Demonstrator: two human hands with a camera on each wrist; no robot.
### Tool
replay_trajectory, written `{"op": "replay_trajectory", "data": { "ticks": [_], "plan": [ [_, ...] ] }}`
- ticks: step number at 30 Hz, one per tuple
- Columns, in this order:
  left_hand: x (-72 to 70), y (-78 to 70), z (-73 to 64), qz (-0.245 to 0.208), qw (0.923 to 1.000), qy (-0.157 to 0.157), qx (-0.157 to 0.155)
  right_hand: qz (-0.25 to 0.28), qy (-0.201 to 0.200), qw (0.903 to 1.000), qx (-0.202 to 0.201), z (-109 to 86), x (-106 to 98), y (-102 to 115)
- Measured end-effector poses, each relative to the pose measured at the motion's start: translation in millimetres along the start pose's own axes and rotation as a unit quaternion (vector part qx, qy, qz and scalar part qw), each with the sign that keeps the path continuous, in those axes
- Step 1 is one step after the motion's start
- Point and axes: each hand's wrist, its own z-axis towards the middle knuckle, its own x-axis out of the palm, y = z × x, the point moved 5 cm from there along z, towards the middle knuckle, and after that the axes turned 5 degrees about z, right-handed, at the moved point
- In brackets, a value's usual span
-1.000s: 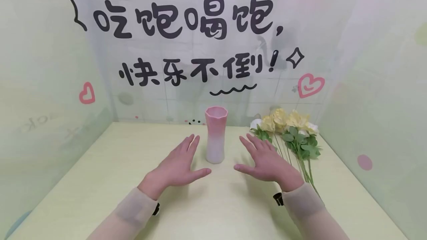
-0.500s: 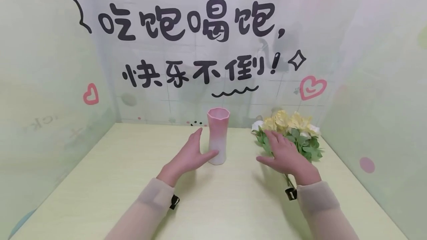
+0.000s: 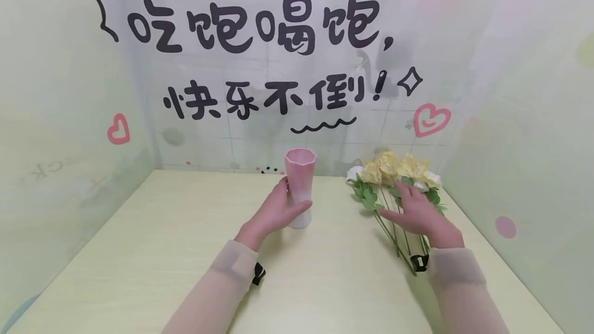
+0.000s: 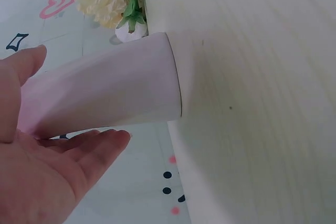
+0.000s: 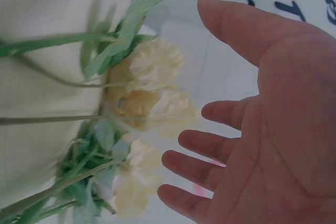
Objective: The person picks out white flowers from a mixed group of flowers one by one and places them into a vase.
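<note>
A pink-to-white vase [image 3: 301, 174] with a scalloped rim stands upright in the middle of the table. My left hand [image 3: 277, 211] is around its left side, thumb across the front and fingers behind. In the left wrist view the fingers [image 4: 107, 150] lie nearly straight along the vase [image 4: 121, 80], and the thumb stands apart from them. To the right, artificial flowers [image 3: 390, 165] in yellow and white lie on the table, stems toward me. Above them hovers my right hand [image 3: 419, 215], fingers spread and holding nothing; the right wrist view shows its palm [image 5: 278, 135] beside the blossoms [image 5: 157, 64].
The pale wooden table [image 3: 153, 251] meets a printed back curtain [image 3: 260, 138] with black lettering and pink hearts. Similar curtains close off both sides. Green stems [image 3: 390, 238] reach toward the front, partly under the right wrist.
My left hand has moved rightward and up to the vase, its thumb now in front of it. My right hand has shifted right, over the flowers.
</note>
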Motion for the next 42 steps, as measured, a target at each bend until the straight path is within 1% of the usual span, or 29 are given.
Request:
{"op": "replay_trajectory", "data": {
  "ticks": [3,5,10,12,15,18,20,23,27,32,37,42],
  "plan": [
    [-1.3,2.9,-3.2,0.021,0.9996,-0.002,-0.019,-0.010,0.013,0.9997,0.019,0.6,5,-8],
    [-2.4,4.3,-6.2,0.038,0.9990,-0.002,-0.025,-0.019,0.021,0.9990,0.034,1.1,8,-13],
    [-4.4,4.6,-11.6,0.057,0.9983,0.001,-0.014,-0.028,0.027,0.9976,0.058,-0.4,15,-20],
    [-4.6,4.2,-12.1,0.060,0.9982,0.003,-0.009,-0.026,0.018,0.9979,0.056,-2.0,16,-19],
    [-5.0,3.2,-12.6,0.062,0.9981,0.002,-0.004,-0.019,0.008,0.9990,0.040,0.0,18,-14],
    [-5.3,2.7,-13.9,0.065,0.9979,0.000,-0.001,-0.012,0.015,0.9996,0.022,3.9,22,-9],
    [-5.7,2.8,-14.8,0.065,0.9979,0.001,-0.005,-0.004,0.025,0.9996,0.015,6.2,26,-5],
    [-6.2,3.0,-15.8,0.065,0.9979,0.000,-0.008,-0.003,0.038,0.9991,0.020,7.7,31,-2],
    [-6.8,2.8,-17.0,0.066,0.9978,0.002,-0.009,-0.008,0.042,0.9988,0.022,7.7,36,0],
    [-8.1,3.9,-16.5,0.068,0.9976,0.003,-0.008,-0.019,0.040,0.9989,0.014,10.3,39,1],
    [-9.2,4.3,-14.6,0.069,0.9976,0.005,-0.005,-0.026,0.039,0.9987,0.018,13.9,42,1],
    [-10.2,6.5,-12.0,0.068,0.9976,0.008,-0.005,-0.037,0.033,0.9987,0.014,16.6,43,3]
  ]
}}
